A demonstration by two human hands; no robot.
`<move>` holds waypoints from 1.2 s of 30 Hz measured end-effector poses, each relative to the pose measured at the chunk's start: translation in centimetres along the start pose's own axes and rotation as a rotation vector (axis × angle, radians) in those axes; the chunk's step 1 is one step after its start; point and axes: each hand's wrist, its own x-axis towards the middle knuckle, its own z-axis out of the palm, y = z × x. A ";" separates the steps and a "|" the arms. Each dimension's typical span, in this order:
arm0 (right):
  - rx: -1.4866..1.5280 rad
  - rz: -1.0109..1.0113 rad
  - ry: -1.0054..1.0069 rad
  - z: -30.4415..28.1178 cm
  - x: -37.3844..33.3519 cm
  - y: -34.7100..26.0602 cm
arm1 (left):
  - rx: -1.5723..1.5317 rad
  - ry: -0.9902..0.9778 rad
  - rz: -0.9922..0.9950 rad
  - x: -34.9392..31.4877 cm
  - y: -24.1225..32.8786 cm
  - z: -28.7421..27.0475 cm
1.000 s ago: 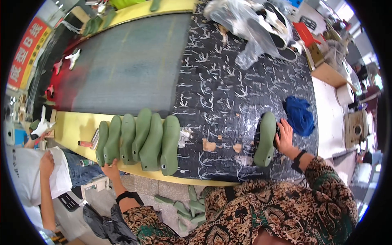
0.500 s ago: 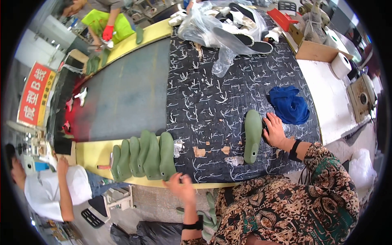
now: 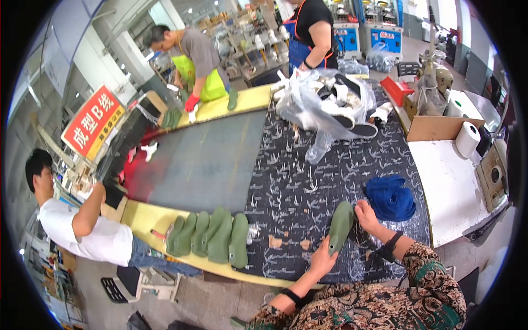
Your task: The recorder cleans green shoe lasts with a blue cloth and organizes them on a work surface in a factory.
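Observation:
My left hand (image 3: 322,261) is closed around the near end of a green shoe last (image 3: 342,223), its toe end pointing away from me. Just right of that last, my right hand (image 3: 367,216) has its fingers curled together; what they hold, if anything, I cannot make out. A crumpled blue cloth (image 3: 390,198) lies beyond the right hand. To the left, several more green shoe lasts (image 3: 219,237) lie side by side along the table's near edge.
A plastic bag (image 3: 313,104) of white and black shoe parts is heaped at the table's far end. On the right, a white side table (image 3: 440,187) bears a cardboard box (image 3: 434,127) and a white roll (image 3: 467,138). Co-workers (image 3: 85,220) stand around the table.
My left hand has left the row of lasts and moved right to grip the single last, which now tilts. The right hand's fingers have curled in. The view has tipped up.

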 end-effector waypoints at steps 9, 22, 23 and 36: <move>0.363 0.494 -0.964 -3.0 -0.8 -3.5 | -0.359 -0.351 -0.054 -0.4 -0.1 -14.0; 0.754 0.659 -0.795 8.6 3.3 -12.3 | 0.164 0.521 -0.029 4.4 -9.8 -9.8; 0.818 0.658 -0.772 10.0 4.9 -12.9 | 0.290 0.468 -0.027 4.3 -10.2 -8.7; 1.083 0.172 -0.550 32.1 33.0 -23.6 | 0.309 0.383 -0.097 5.0 -9.0 -9.4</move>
